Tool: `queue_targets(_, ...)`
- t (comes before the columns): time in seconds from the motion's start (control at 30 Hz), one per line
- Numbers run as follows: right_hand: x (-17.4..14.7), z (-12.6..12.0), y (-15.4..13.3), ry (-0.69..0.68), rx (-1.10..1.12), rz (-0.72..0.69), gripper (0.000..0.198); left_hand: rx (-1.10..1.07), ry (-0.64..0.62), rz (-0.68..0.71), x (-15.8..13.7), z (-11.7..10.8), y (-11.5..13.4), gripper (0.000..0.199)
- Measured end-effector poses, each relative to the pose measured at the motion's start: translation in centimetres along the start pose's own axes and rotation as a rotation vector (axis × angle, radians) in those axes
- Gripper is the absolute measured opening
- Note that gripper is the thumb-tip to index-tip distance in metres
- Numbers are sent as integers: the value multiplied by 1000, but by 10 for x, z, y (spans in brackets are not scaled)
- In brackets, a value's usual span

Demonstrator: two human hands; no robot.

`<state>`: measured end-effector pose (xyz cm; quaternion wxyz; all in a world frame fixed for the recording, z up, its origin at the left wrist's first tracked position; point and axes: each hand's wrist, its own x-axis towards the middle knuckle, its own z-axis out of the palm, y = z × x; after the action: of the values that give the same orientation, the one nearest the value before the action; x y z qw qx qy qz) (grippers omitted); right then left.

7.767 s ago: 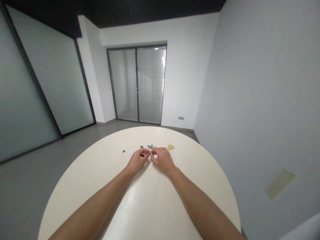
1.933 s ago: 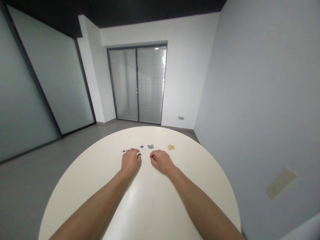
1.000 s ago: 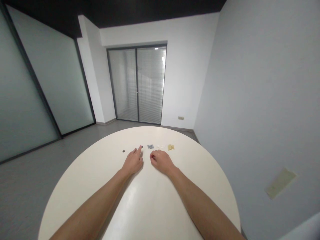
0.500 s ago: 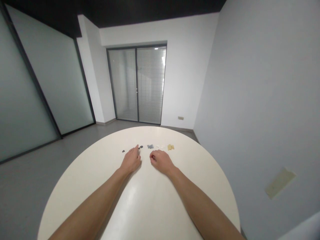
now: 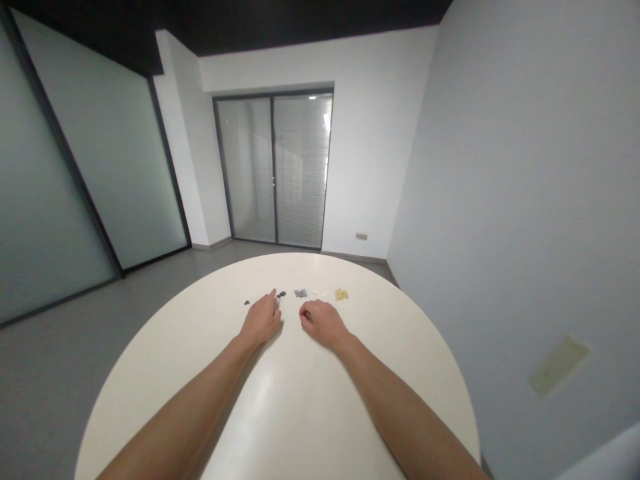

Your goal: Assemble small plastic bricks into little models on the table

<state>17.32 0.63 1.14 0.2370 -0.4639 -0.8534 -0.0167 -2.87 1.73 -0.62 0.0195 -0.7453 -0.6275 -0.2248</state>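
Observation:
Just left of the small black pieces (image 5: 281, 295), my left hand (image 5: 261, 319) rests low over the table with its index finger stretched out and thumb apart. I cannot tell whether its fingertip touches them. My right hand (image 5: 323, 323) is curled with thumb and fingers together, in front of the small grey-blue pieces (image 5: 301, 293) and the white pieces (image 5: 321, 293); whatever it may hold is hidden. To its upper right lies a small heap of yellow pieces (image 5: 341, 294). One or two black bits (image 5: 247, 303) sit apart, left of my left hand.
Everything lies on a round cream table (image 5: 295, 407). Beyond it stand a glazed door with blinds (image 5: 300, 173) and a white wall. Frosted glass panels (image 5: 105, 153) are on the left, and a grey wall (image 5: 525, 167) rises close on the right.
My left hand has shifted very slightly left, so more of the black pieces beside its index finger show. My right hand has stayed in place.

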Motion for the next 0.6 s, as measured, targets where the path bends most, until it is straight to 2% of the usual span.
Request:
queue_targets(0.17, -1, 0, 0, -5, 0, 15, 13, 180, 156, -221, -4, -10, -3, 45)
queue_targets(0.3, -1, -1, 0, 0, 6, 13, 13, 224, 78, -307, -7, -9, -8, 47)
queue_targets(0.47, -1, -2, -1, -14, 8, 23, 14, 239, 11, -253, -8, -5, -4, 45)
queue_targets(0.6, 0, 0, 0, -7, 12, 13, 14, 280, -20, -104, -11, -7, 6, 37)
